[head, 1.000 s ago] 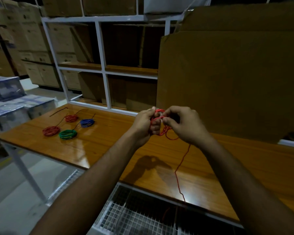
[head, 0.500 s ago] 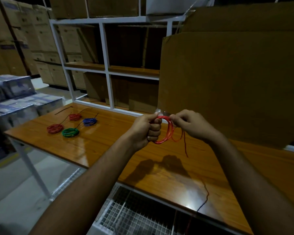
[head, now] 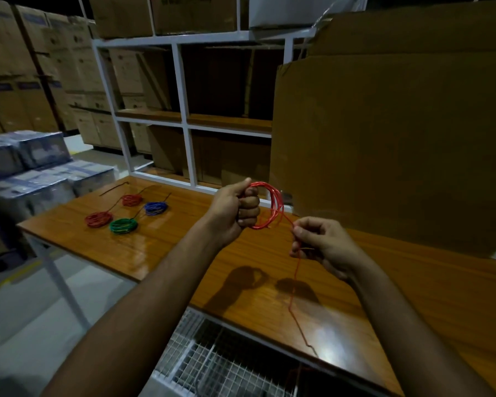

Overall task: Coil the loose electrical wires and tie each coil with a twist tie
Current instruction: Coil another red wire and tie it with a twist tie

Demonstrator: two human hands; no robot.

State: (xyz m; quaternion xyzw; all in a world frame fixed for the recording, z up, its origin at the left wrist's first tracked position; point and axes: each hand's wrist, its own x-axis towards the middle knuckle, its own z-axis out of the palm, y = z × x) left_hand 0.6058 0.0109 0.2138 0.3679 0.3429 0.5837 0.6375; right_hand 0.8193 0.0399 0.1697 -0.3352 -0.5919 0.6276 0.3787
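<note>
My left hand (head: pixel 235 209) grips a coil of red wire (head: pixel 272 203) in its fist, held above the wooden table (head: pixel 184 253). The wire's loose tail (head: pixel 295 285) runs from the coil through my right hand (head: pixel 318 247), which pinches it lower and to the right, then trails down across the table's front edge. Finished coils lie at the far left of the table: two red coils (head: pixel 98 218) (head: pixel 131 200), a green coil (head: pixel 123 225) and a blue coil (head: pixel 155 208). A dark twist tie (head: pixel 113 188) lies behind them.
A large cardboard sheet (head: pixel 390 144) stands against the table's back right. A white shelf frame (head: pixel 184 110) rises behind the table. A wire mesh basket (head: pixel 212 359) sits below the front edge. Stacked boxes (head: pixel 26 167) fill the left side.
My right hand has let go of the coil's top and slid down and right along the loose tail. The coil in my left hand has gained loops and the tail is drawn out.
</note>
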